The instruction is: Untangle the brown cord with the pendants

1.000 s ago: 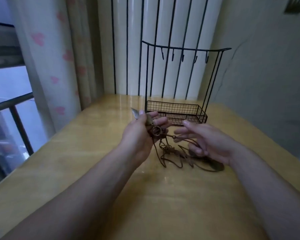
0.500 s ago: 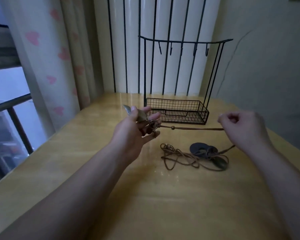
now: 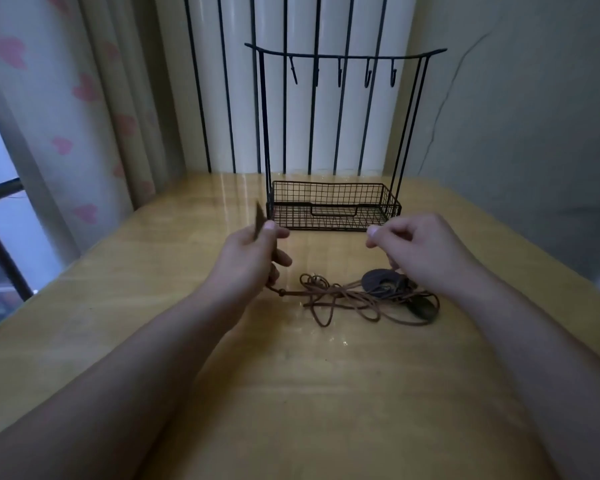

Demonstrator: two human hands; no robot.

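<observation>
Head view — step in hand: the person is working one strand free of the knot, and the judgement is that slow, gentle pulls will do better than a hard tug, which would likely tighten the loops.
Left hand (image 3: 253, 252): sitting left of centre in the frame, it is pinching a thin dark leaf-shaped pendant (image 3: 259, 220) between thumb and fingers; a strand with a small bead (image 3: 282, 292) is running from under this hand toward the tangle.
Right hand (image 3: 420, 249): right of centre, its thumb and forefinger are pressing together with the other fingers curled — whether a strand is caught in that pinch is too fine to tell.
Advice: keeping the left grip steady and feeding slack from the heap looks the safer course.
Brown cord (image 3: 340, 299): it is lying in a loose heap of overlapping loops on the wooden table (image 3: 291, 393), at the middle of the frame, just below and between the hands.
Other pendants: a dark round disc (image 3: 378, 278) is lying partly under the right hand, and a dark oval stone (image 3: 423, 308) is resting at the heap's right end — both touching the loops.
Behind: a black wire rack (image 3: 333, 209) with hooks is standing at the table's far edge.
</observation>
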